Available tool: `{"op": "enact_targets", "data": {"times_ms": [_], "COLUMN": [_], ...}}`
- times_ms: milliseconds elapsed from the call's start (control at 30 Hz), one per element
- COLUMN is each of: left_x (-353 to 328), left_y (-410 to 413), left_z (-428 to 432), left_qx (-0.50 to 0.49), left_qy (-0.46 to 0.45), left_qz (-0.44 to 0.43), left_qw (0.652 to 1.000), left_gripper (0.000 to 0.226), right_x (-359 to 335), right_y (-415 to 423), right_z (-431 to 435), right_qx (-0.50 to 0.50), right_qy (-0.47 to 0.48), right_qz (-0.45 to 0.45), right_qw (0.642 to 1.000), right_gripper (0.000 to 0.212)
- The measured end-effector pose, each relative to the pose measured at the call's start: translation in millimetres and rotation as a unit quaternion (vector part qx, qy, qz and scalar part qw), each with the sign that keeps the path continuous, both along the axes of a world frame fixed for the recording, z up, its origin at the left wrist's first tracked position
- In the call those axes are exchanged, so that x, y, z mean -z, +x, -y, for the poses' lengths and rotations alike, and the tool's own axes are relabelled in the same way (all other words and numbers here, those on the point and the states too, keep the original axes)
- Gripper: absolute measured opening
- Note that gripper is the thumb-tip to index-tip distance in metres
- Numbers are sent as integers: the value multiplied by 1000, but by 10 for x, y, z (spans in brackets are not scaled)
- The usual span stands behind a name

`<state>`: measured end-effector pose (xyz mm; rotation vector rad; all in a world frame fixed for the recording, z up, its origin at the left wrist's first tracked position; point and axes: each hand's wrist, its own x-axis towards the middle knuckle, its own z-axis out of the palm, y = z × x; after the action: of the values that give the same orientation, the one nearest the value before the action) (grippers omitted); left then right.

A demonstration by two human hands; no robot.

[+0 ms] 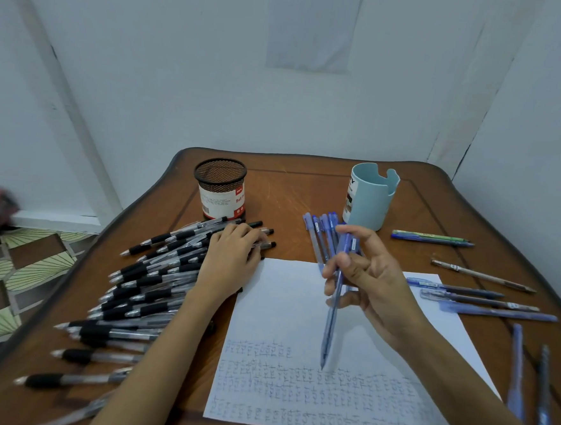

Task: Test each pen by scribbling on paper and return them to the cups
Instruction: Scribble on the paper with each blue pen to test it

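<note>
Right hand, head view: raised above the paper, with thumb and curled fingers pinching a blue pen near its upper half. The pen is tilted, tip down, and the tip stands at the top rows of scribbles. Contact between tip and sheet cannot be confirmed.

Left hand: palm down, left of the paper's far corner, resting on the black pens. Its fingers bend over the barrels. Whether they grip one is hidden.

Readable marks:
- Mesh cup, beyond the paper's left edge: white and red label with a barcode and "Ball P", the rest turned away.
- Light blue cup, beyond the paper's right half: a label with dark lettering, cut off and unreadable.
- Paper: rows of small blue scribbles across its near half. No word can be made out.

Other items:
- Capped blue pens lie at the paper's far edge, partly behind the right hand.
- Loose pens lie right of the paper. Their barrel print is too small to read.
- Green and blue pens lie further back on that side.
- All items rest on the wooden table.
- Motion blur softens the pens at the frame's lower corners.
</note>
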<state>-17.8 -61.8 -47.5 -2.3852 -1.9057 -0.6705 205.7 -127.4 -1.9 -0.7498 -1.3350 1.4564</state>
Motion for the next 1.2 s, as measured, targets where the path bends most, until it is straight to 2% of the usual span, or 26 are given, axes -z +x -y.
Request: {"op": "enact_targets", "data": {"times_ms": [100,167,233,300,333,467,533,600,700,833,1200], "left_x": [7,9,11,15,15,9,3,2,5,3,-6], "left_y": [-4,-1,3,0,-3,0,0,-2,-4,3,2], "left_z": [2,1,-3,-5,-6,-5,-7,-10,-3,-3,-4], "left_qx": [0,1,2,1,0,-1,1,2,-3,-4,-2], "left_qy": [4,8,8,5,4,4,0,1,3,3,0], "left_qz": [3,8,9,4,2,0,-1,-2,-3,-3,-2], "left_qw": [1000,1000,1000,1000,1000,1000,1000,1000,1000,1000,1000], "left_gripper": [26,25,25,27,27,27,27,27,27,26,27], "right_x": [-10,29,117,215,227,207,179,193,277,390,457], "right_y": [-57,-96,-124,-134,-136,-146,-158,-162,-229,-356,-391], "right_z": [-5,-9,-7,-10,-13,-66,-75,-67,-21,86,98], "right_qx": [10,40,76,84,66,-9,-87,-122,-48,3,9], "right_qy": [-45,-115,-220,-307,-331,-256,-236,-213,-114,22,58], "right_qz": [-23,-103,-206,-248,-239,-35,30,73,110,169,215], "right_qw": [999,987,951,915,910,966,967,967,986,985,975], "right_gripper": [85,70,42,38,41,62,70,68,42,46,45]}}
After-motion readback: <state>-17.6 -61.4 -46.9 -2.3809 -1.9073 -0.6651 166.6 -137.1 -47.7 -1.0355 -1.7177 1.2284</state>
